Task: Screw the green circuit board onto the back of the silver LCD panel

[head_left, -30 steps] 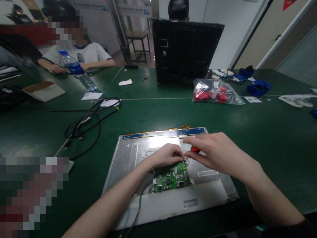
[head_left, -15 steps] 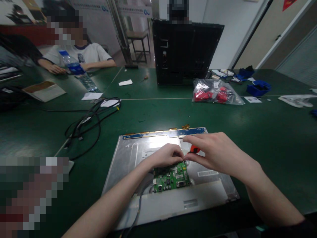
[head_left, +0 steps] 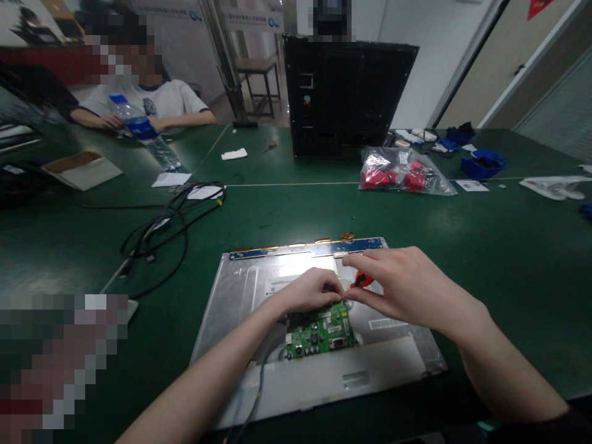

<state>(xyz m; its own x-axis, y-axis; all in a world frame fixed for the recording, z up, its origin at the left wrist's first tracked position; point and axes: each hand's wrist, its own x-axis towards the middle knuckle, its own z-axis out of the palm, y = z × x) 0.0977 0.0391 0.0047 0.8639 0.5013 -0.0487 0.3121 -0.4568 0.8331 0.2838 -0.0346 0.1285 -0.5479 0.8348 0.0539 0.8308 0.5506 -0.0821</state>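
A: Where is the green circuit board (head_left: 320,334) located?
B: It is positioned on the metal panel (head_left: 231,302), which is laid flat on the table (head_left: 509,246).
A: How are the fingers set?
B: A red-and-black tool (head_left: 363,280) is held, partly enclosed, by the right hand (head_left: 400,280), index finger extended. The left hand (head_left: 314,288) is placed at the board's upper edge, fingers curled inward; whether anything is pinched cannot be told.

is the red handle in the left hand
No, the red handle is in the right hand, while the left hand is at the far edge of the green board.
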